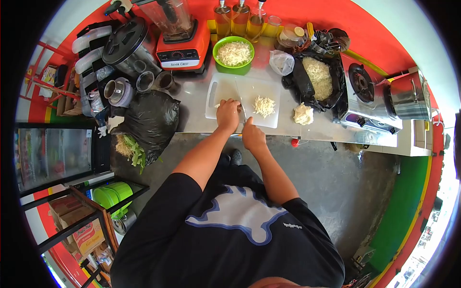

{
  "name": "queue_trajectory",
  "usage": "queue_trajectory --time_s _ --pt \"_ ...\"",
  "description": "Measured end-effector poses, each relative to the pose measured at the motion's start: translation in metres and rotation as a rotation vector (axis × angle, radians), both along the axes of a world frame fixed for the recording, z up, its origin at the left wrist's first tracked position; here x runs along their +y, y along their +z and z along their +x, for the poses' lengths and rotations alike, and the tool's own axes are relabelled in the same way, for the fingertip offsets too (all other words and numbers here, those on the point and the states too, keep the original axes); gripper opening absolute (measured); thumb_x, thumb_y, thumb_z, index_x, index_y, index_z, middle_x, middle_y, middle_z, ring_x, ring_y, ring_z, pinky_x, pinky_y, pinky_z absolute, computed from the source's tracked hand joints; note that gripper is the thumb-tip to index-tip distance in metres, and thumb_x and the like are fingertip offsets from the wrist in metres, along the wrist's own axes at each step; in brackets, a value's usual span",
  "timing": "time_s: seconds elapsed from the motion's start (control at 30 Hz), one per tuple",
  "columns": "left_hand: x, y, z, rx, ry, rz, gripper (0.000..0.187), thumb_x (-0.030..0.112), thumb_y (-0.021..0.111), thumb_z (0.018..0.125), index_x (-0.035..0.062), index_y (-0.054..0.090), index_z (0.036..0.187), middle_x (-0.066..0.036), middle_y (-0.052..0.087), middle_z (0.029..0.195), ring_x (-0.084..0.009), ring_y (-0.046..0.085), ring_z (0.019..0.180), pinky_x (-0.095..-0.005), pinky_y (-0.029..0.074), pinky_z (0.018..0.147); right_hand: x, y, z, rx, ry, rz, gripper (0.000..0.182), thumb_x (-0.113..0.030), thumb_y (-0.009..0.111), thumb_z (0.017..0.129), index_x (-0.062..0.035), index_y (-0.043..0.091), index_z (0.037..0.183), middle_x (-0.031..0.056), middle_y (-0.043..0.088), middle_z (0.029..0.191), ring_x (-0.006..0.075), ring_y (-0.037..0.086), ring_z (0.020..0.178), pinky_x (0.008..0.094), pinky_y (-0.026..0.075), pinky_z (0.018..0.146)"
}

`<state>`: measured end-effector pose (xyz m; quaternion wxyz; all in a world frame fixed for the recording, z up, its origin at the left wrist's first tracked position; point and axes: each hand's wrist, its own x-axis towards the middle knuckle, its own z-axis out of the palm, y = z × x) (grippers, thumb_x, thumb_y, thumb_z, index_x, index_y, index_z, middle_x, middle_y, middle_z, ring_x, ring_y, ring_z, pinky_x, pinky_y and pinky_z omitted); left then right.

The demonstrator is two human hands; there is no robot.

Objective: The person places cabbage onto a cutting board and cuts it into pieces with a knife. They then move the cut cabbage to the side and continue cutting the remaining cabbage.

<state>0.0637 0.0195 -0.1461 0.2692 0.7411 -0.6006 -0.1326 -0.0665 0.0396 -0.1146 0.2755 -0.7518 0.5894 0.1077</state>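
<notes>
A white cutting board (272, 88) lies on the steel counter. On its left half my left hand (228, 115) is closed over a pale piece that mostly hides beneath the fingers. My right hand (254, 135) grips the handle of a knife (242, 101), whose blade points away from me, close beside my left fingers. Just right of the blade sits a small pile of pale shreds (264, 106). Behind the board stands a green bowl (214, 54) filled with similar shreds. An uncut pale lump (303, 114) rests on the counter to the right of the board.
Back left stands a red blender (178, 54); a black plastic bag (152, 117) bulges at the left edge. On the right are an open black bag of shreds (318, 79), a clear bag (281, 62) and a gas stove (355, 103) with a pot (409, 97). Bottles (240, 21) line the wall.
</notes>
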Motion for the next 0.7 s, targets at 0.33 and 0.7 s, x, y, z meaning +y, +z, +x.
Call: queue_trajectory --time_s 0.33,0.7 --pt "-0.003 -0.005 0.001 0.091 0.078 0.037 0.020 0.003 0.075 0.075 0.0100 0.073 0.093 -0.006 0.070 0.095 -0.0313 0.061 0.097 -0.0418 0.053 0.084 0.002 -0.001 -0.002 -0.050 -0.025 0.005 0.033 -0.012 0.051 0.094 0.0049 0.038 0.119 0.0329 0.069 0.102 0.0468 0.069 0.098 0.0524 0.056 0.086" --pt "-0.004 -0.023 0.016 0.286 0.021 0.009 0.018 0.007 0.080 0.074 0.0090 0.073 0.090 -0.009 0.070 0.094 -0.0299 0.061 0.093 -0.0400 0.048 0.086 -0.003 -0.003 0.001 -0.085 -0.049 0.011 0.031 -0.011 0.053 0.093 0.0032 0.038 0.116 0.0344 0.068 0.102 0.0479 0.068 0.099 0.0539 0.055 0.087"
